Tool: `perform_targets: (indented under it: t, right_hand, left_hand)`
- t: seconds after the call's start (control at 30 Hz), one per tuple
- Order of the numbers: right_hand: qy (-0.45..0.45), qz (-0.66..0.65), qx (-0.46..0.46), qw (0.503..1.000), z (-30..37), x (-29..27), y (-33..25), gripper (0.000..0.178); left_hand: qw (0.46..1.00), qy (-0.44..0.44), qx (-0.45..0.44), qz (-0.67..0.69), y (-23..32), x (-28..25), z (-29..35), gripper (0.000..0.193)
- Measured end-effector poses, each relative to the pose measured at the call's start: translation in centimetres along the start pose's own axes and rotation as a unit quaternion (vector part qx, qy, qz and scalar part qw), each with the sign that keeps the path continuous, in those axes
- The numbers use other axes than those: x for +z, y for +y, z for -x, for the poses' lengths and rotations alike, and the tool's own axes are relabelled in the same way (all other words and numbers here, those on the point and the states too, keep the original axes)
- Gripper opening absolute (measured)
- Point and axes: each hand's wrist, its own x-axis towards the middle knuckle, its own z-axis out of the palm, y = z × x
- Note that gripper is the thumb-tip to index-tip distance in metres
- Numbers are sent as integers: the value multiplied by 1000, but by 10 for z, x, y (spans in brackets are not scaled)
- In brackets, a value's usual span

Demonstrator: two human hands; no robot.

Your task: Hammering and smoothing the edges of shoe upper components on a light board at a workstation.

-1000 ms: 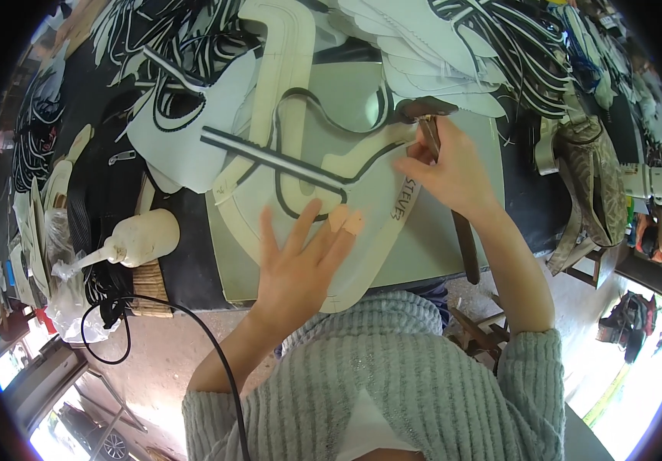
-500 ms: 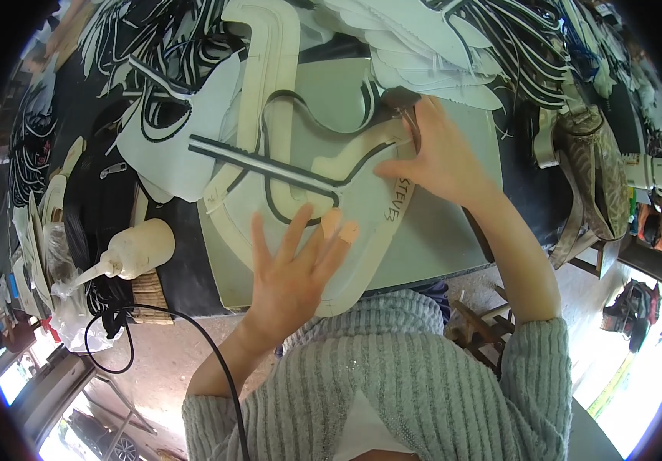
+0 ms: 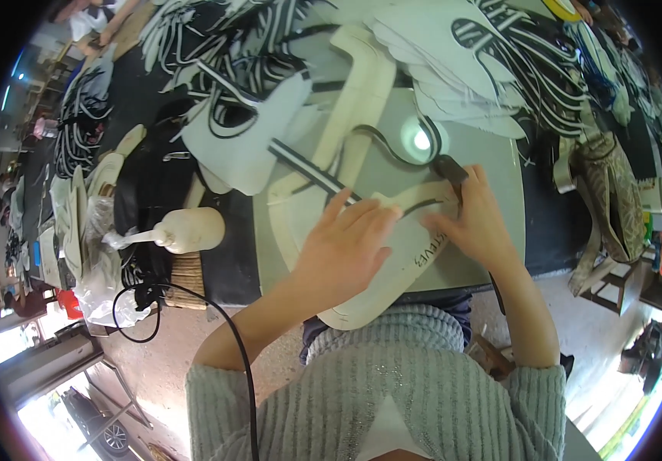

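My left hand (image 3: pixel 344 250) lies palm down over a cream curved template (image 3: pixel 362 301), fingers stretched out along the inner end of a black-and-white strip (image 3: pixel 306 164). Its fingertips cover part of the strip and of a dark band set into the template. At the template's right end is my right hand (image 3: pixel 481 219), thumb spread to the left. A dark, blunt-ended tool (image 3: pixel 449 169) pokes out past its fingers; a dark shaft shows below the wrist, and the grip itself is mostly hidden. Beyond the template curls a loose black-edged strip (image 3: pixel 383 138).
A grey-green board (image 3: pixel 492 265) lies under the work. To the left are a white squeeze bottle (image 3: pixel 196 230) and a white cut piece (image 3: pixel 258 146). Stacked white pieces (image 3: pixel 454 96) and bundled strips (image 3: pixel 550 73) lie behind. A patterned bag (image 3: pixel 614 196) hangs at right.
My left hand has moved up and right, its fingers now over the strip's end. The whole view has shifted, so the board and bottle appear further right. My right hand stays by the template's right end.
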Motion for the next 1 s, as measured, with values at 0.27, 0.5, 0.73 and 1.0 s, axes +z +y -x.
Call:
perform_targets:
  t: [0.27,0.5,0.73,1.0]
  right_hand:
    - [-20,1,19,1000,7,-4,-12,58]
    - [6,-23,8,1000,9,-1,-1,61]
    - [-14,-3,40,999,0,-5,-12,53]
    - [-35,6,39,999,3,-8,-12,58]
  left_hand:
    - [959,-258,-94,-64,4,-10,-46,40]
    - [983,-93,-153,-26,13,25,-43,44]
    - [968,-26,-215,124,4,29,-45,45]
    - [976,-31,-174,128,0,40,-37,46]
